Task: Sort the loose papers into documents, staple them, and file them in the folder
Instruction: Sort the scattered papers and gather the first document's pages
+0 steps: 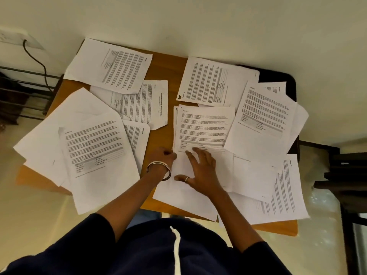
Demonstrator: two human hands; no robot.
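Several printed sheets lie scattered over a small wooden table [158, 66]. At the centre is a small stack of pages [202, 126] with text and a table on top. My left hand [161, 155], with bangles at the wrist, grips the stack's lower left edge, fingers curled. My right hand [200, 171] lies flat, fingers spread, on the bottom of the stack and on a blank sheet [182, 195] below it. Other sheets lie at the left [95, 155], far left [111, 66], far right [216, 82] and right [262, 120]. No stapler is visible.
A dark flat object [278, 76], possibly a folder, sticks out from under the papers at the table's far right corner. A dark metal rack [23, 92] stands to the left, with a cable [37, 62] running to a wall socket. More dark furniture [347, 171] stands on the right.
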